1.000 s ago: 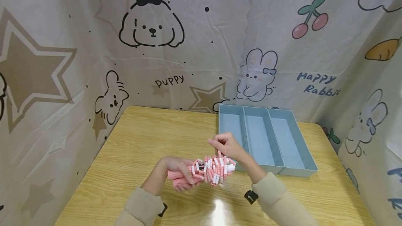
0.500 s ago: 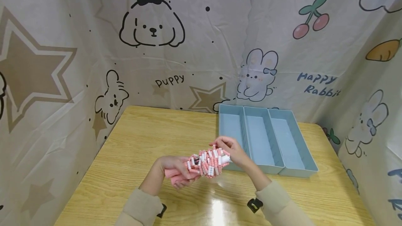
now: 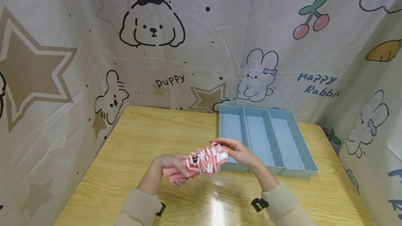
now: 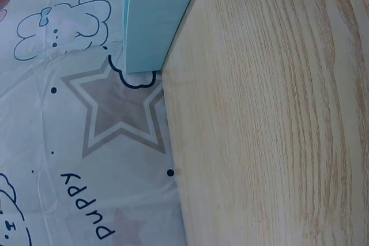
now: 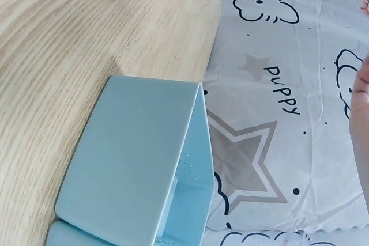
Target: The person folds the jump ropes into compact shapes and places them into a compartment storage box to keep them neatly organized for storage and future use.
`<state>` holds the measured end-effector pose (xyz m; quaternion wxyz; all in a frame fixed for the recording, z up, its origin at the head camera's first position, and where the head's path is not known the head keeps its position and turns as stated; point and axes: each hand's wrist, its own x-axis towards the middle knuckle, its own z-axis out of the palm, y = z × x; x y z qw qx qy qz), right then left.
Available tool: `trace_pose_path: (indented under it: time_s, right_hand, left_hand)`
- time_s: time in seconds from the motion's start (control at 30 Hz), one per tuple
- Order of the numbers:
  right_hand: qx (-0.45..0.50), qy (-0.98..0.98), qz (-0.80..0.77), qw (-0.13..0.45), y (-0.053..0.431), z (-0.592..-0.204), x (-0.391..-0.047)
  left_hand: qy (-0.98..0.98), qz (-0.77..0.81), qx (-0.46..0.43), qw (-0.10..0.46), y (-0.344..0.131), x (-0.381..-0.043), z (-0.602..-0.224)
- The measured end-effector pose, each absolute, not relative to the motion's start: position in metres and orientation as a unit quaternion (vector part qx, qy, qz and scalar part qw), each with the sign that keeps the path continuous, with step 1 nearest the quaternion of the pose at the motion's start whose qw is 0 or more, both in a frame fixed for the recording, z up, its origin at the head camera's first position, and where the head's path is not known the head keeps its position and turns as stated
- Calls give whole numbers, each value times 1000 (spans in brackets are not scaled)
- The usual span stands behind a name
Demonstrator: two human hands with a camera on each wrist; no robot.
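Note:
A bundled beaded skipping rope (image 3: 207, 161) in pink and white is held above the table in the head view. My left hand (image 3: 173, 165) grips its smooth pink handles (image 3: 171, 173), which jut out beneath the fingers. At the bundle's other end, by a white piece (image 3: 223, 156), is my right hand (image 3: 241, 152). Its fingers reach fairly straight over the top of the beads, fingertips right at the coils. The right wrist view catches only part of the right hand (image 5: 360, 125) at its edge; the rope's bundle is mostly outside both wrist views.
Three joined light-blue trays (image 3: 296, 172) stand at the right back of the wooden table (image 3: 132, 142), just beyond my right forearm. A printed curtain (image 3: 194, 44) rises behind the table and along both sides.
My right hand has come down from above the rope, where its fingers were bent, and now stretches them over the beads. The bundle and left hand have shifted slightly left and up.

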<state>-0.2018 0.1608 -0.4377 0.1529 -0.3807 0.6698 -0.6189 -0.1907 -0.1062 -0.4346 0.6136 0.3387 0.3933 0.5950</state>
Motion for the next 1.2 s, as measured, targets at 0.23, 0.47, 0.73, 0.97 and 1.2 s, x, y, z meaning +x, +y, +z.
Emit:
trace_pose_path:
  time_s: [0.23,0.47,0.73,0.97,1.2]
  right_hand:
    - [-355,680,-633,103,159,-433,-198]
    - [-352,693,-626,63,162,-429,-196]
    - [-283,718,-633,66,164,-424,-194]
    - [-208,716,-663,61,161,-424,-198]
    - [-198,689,-695,51,156,-428,-205]
  left_hand:
    - [398,588,349,611,-107,-191,-436]
    - [407,591,332,613,-108,-196,-452]
    - [419,589,329,608,-108,-197,-453]
    - [419,580,328,617,-104,-196,-445]
    - [426,569,310,631,-100,-196,-446]
